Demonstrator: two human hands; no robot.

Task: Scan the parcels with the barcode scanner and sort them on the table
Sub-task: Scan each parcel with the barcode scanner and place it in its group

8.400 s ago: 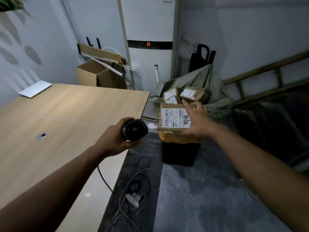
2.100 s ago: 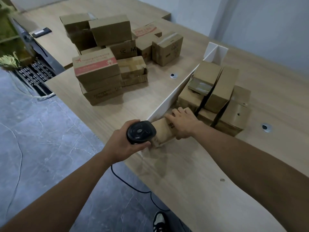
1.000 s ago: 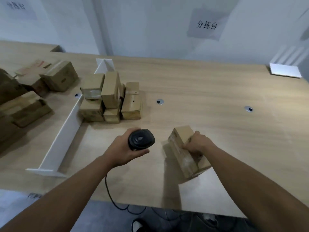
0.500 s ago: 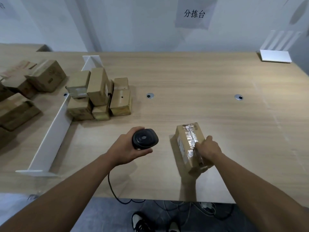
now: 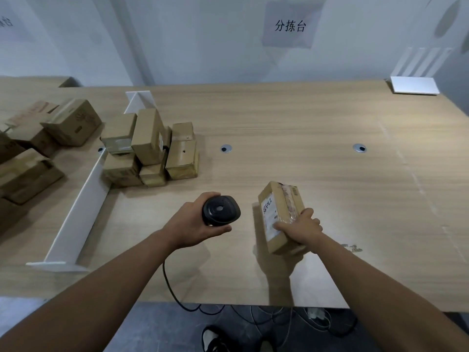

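Pale wall behind, wide wooden tabletop (image 5: pixel 291 128). Sorted parcels (image 5: pixel 149 151) stacked far left by white divider (image 5: pixel 81 204). Parcel (image 5: pixel 279 217) near centre, right hand (image 5: pixel 302 228) fingers wrapped round it, label facing left. Left hand (image 5: pixel 190 224) fingers grip barcode scanner (image 5: pixel 221 210). Step: scanning. Next: aim scanner at label.

You are facing a paper sign (image 5: pixel 288 26) on the far wall reading 分拣台; the label (image 5: pixel 270 216) on the parcel (image 5: pixel 279 214) you are holding is showing handwriting too blurred to read
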